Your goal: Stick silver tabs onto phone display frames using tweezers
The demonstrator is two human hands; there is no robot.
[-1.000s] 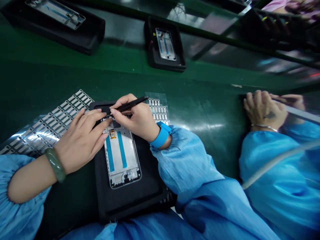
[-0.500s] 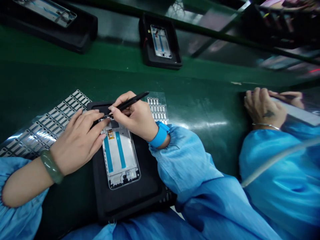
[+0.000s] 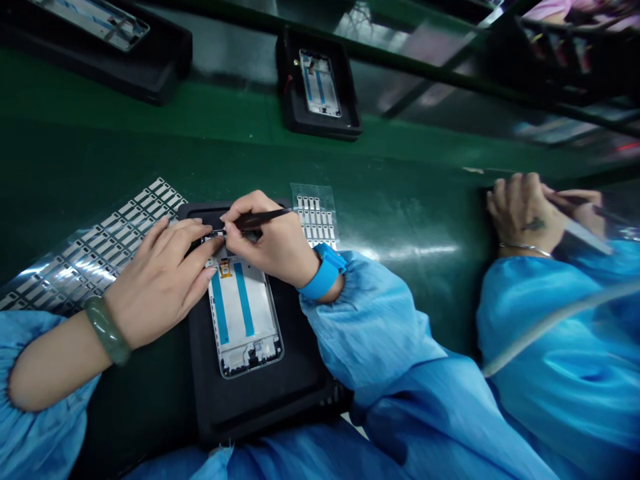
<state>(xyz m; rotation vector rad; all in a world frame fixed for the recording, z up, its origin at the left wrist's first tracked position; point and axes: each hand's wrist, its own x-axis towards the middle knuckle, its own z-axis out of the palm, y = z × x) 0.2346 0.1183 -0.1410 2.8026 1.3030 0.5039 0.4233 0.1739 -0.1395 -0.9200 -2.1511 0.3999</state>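
A phone frame [image 3: 257, 300] with two blue strips and an orange flex cable [image 3: 226, 269] lies face down in a black tray [image 3: 240, 407]. My left hand [image 3: 160, 273] rests on its upper left end, fingers stretched out over the edge. A dark sliver shows between those fingers; I cannot make out what it is. In my right hand [image 3: 273, 240], slim dark tweezers [image 3: 263, 218] are pinched between thumb and fingers. Their tip is at the top of the frame, close to my left fingertips, and is mostly hidden.
Sheets of small white stickers lie left [image 3: 100, 257] and right [image 3: 316, 220] of the tray. Farther back, another black tray [image 3: 323, 127] holds a phone frame, with one more tray [image 3: 160, 83] at upper left. A co-worker's hands [image 3: 530, 213] work at the right.
The back end of the tweezers has dropped and turned, so they lie flatter. My right hand has shifted slightly downward. My left hand stays on the frame.
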